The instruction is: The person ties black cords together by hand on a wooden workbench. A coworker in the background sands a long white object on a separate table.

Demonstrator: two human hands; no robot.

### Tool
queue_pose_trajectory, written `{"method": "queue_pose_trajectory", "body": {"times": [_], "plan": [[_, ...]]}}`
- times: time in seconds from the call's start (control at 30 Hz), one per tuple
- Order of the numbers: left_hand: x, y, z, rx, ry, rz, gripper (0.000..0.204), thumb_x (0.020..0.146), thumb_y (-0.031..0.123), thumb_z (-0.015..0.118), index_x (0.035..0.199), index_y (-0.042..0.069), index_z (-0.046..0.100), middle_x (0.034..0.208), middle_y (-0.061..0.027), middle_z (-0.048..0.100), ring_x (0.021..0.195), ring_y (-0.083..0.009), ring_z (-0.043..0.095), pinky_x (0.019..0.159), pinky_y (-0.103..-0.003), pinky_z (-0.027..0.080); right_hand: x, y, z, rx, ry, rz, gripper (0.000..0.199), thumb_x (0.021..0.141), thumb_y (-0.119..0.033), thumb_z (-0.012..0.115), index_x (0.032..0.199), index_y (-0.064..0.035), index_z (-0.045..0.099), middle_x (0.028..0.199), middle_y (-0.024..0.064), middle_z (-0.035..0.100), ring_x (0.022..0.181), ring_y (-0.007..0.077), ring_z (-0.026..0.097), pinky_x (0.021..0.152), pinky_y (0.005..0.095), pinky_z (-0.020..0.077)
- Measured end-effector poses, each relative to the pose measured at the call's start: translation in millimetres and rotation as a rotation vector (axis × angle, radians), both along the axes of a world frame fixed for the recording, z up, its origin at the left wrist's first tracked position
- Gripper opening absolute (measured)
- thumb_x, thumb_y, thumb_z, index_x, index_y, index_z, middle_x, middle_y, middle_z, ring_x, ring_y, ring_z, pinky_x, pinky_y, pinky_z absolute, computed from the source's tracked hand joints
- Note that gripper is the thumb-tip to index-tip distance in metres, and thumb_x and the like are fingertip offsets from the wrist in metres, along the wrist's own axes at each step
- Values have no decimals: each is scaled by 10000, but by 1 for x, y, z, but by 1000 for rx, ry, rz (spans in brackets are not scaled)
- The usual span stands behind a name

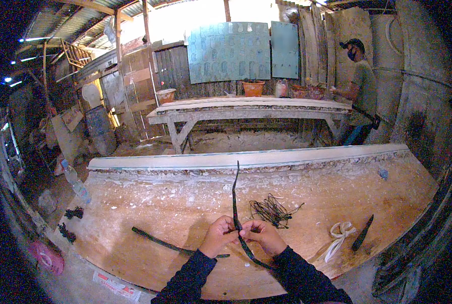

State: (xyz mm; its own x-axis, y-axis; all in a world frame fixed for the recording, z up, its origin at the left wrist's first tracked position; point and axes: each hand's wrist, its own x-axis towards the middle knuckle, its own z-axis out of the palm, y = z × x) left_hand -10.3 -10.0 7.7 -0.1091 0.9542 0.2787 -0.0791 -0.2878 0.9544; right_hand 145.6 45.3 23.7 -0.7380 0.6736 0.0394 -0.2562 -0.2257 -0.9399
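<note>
Both my hands meet over the near middle of the wooden table, pinching one long black strip [235,195]. My left hand [220,237] is closed on it at its middle. From the other side my right hand [263,236] grips the same spot, fingertips nearly touching the left ones. One end points away from me; the other bends down toward my right sleeve. A second dark strip [160,242] lies on the table, partly covered by my left forearm. Just beyond my right hand sits a loose tangle of thin black cord [275,210].
Right of my hands lie a knotted white strip [340,234] and a dark pointed piece [363,233]. At the left edge are a plastic bottle [75,180] and black bundles [74,213]. A pale raised ledge [246,159] runs along the table's far side. Beyond another bench stands a person [364,83].
</note>
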Motion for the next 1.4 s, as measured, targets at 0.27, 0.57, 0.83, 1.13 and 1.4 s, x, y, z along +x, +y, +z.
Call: {"method": "queue_pose_trajectory", "body": {"times": [0.27, 0.57, 0.83, 1.13, 1.4], "plan": [[0, -4, 8, -77, -48, 35, 170, 761, -13, 550, 892, 43, 458, 785, -30, 545, 653, -95, 549, 544, -227, 488, -3, 8, -10, 154, 15, -151, 121, 764, -115, 633, 759, -81, 517, 700, -12, 537, 630, 73, 496, 580, 207, 400], [2, -9, 20, -100, -11, 41, 145, 770, -9, 539, 879, 52, 466, 778, -25, 536, 635, -95, 545, 542, -238, 491, -4, 9, -11, 322, -61, -245, 127, 787, -96, 603, 784, -79, 477, 693, -22, 509, 611, 65, 490, 547, 202, 404], [0, -8, 17, -90, 58, 155, 140, 769, 9, 539, 871, 68, 463, 788, -13, 528, 691, -88, 524, 563, -219, 449, -1, 9, -10, 132, -98, 47, 199, 723, -51, 654, 867, -58, 517, 757, -5, 561, 689, 80, 530, 627, 218, 447], [4, 0, 2, -168, -198, -31, 233, 773, 39, 567, 980, 51, 461, 888, -47, 558, 797, -143, 553, 681, -276, 462, -5, 24, -34, 347, -97, -162, 260, 719, -118, 670, 913, -69, 505, 703, -23, 509, 675, 86, 489, 648, 220, 414], [5, -7, 11, -185, -274, -43, 241, 779, 14, 551, 972, 73, 420, 904, -31, 540, 814, -107, 531, 667, -260, 466, -3, 23, -29, 288, -90, -177, 180, 717, -5, 647, 830, -61, 519, 756, -17, 544, 714, 74, 524, 675, 209, 431]]}}
